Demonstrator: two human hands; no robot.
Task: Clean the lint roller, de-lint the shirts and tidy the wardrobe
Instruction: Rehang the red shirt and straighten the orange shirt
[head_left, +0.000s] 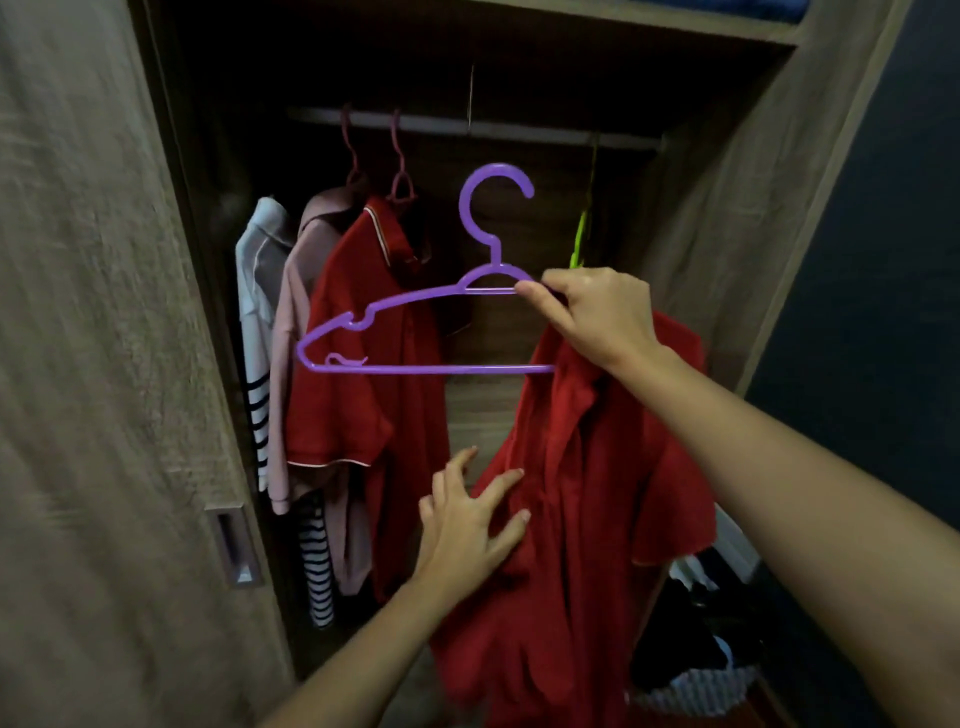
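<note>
Head view puts my right hand (592, 317) up in front of the open wardrobe, clamped on the purple hanger (415, 370) just beside its neck. The loose red shirt (582, 519) bunches under that hand and falls past my wrist. My left hand (467, 525) is lower and apart from it, fingers spread flat on the shirt's front and gripping nothing.

I judge the step to be dressing the hanger, since its whole left arm is bare. To do it well I'd keep the right hand's pinch firm and the bar level. With the left hand I'd find the collar opening and draw the near shoulder seam over the bare arm until it seats past the small notch. Then I'd lift the hook to the rail (519, 127) above my right hand, into the gap beside the green hanger (579, 239).

The hanger is thin moulded plastic, smooth and likely slippery, with a round open hook. The shirt looks like soft, matt polo knit, limp enough to slide off. Left of my hands hang another red polo (358, 415) with pale piping, a pink shirt (296, 312) and a white striped one (254, 270). Below my right forearm lies a heap of dark and striped clothes (696, 649).
</note>
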